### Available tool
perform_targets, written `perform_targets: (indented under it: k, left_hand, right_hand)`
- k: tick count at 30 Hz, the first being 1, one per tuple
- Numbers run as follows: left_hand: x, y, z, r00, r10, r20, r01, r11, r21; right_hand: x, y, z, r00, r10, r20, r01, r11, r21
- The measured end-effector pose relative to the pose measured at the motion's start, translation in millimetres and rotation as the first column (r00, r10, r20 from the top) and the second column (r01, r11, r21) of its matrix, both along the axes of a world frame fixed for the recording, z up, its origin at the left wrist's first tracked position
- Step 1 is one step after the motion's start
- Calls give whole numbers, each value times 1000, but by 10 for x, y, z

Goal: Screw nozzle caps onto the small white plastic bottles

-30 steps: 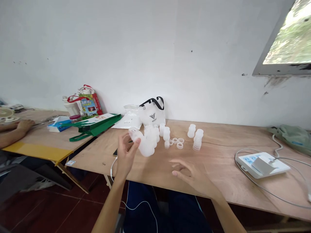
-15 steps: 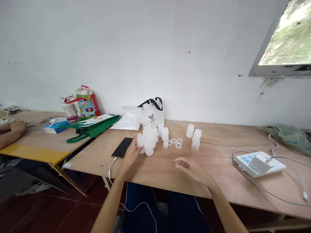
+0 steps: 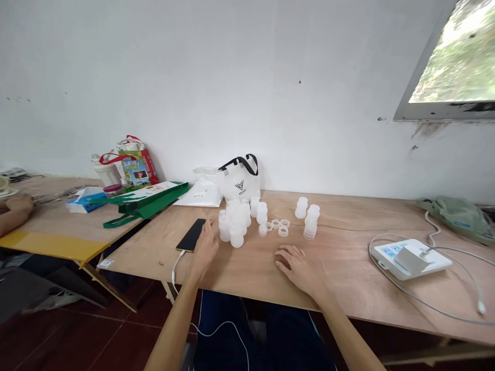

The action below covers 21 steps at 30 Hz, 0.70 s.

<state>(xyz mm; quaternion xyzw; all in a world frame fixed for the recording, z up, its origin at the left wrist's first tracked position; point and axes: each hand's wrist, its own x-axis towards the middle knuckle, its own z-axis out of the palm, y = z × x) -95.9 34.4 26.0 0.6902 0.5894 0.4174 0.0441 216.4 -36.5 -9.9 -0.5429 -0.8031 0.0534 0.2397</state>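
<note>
My left hand (image 3: 207, 247) is beside the phone (image 3: 191, 235), just left of a cluster of translucent white plastic bottles (image 3: 236, 234). Its fingers point forward, apart from the bottles, and hold nothing. My right hand (image 3: 297, 265) lies palm down on the wood, fingers loosely spread and nothing in them. Several clear plastic rings (image 3: 283, 232) lie ahead of it, next to a short stack of rings (image 3: 263, 230). Two more bottles (image 3: 262, 212) stand behind the rings. Further right are stacked white bottles (image 3: 311, 221) and another bottle (image 3: 301, 207).
Against the wall stand a white tote bag (image 3: 242, 183) and a plastic packet (image 3: 201, 195). A green bag (image 3: 154, 203) bridges toward the neighbouring table, where another person's hand (image 3: 17, 208) rests. A white power strip (image 3: 412, 257) with cables lies right, near a grey-green cloth (image 3: 460, 219).
My left hand has let go of the bottle at the cluster's left edge and drawn back slightly left. My right hand has lowered flat onto the table.
</note>
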Motion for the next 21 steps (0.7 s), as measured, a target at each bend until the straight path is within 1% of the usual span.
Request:
perform_targets:
  k: [2,3,4,5,6,7,8,9,10,11,12,13,14,15,18,19,21]
  left_hand:
    - [3,-108,151,990,138,-30,-137,990,40]
    - [26,-175,237,981,195,-4,-195,978,75]
    - [66,-248,321,972,228,54,-233,966,113]
    - [122,-324,397,973,202,112,-217,966,143]
    - [193,-399,457,977,134,165,-163,972,172]
    - [276,-469,497,979,41,198,-79,979,190]
    - [368,-529,511,979,-67,194,33,984,174]
    - [463,-576,497,973,-176,151,158,979,126]
    - [559,-607,454,952,-294,82,291,956,46]
    - [649,-622,386,911,-413,3,412,910,-51]
    - [730,-622,296,860,-506,-67,495,859,-128]
    - [798,-609,190,814,-566,-129,545,821,-169]
    - [851,-588,76,774,-603,-194,574,797,-189]
    - [888,-561,-38,748,-613,-253,579,790,-202]
    - [918,-492,-305,763,-541,-354,516,839,-172]
    - [911,-480,-354,770,-522,-368,501,851,-159]
    - [892,-472,-399,773,-511,-376,495,856,-147]
  right_hand:
    - [-31,11,-53,1000,-10,27,9,999,48]
    - [-43,17,-78,999,-10,31,8,998,68]
    - [-50,23,-100,999,-7,31,4,997,83]
    - [-54,29,-120,1000,-2,31,-1,996,94]
    - [-54,34,-136,1000,2,32,-5,995,100]
    - [-51,39,-149,999,5,33,-9,995,103]
    - [-47,43,-158,999,7,37,-11,995,103]
    - [-43,45,-165,999,9,41,-13,994,104]
    - [-39,47,-169,999,9,45,-14,994,107]
    - [-36,47,-172,999,11,49,-16,994,112]
    - [-35,48,-175,999,14,52,-20,993,119]
    - [-35,48,-179,998,15,56,-22,991,128]
    - [-37,48,-184,998,16,59,-24,990,139]
    - [-39,49,-190,998,15,64,-24,989,148]
    - [-46,57,-213,997,1,78,-13,987,160]
    - [-48,60,-220,997,-4,82,-9,987,159]
    - [-49,65,-230,996,-7,84,-6,988,156]
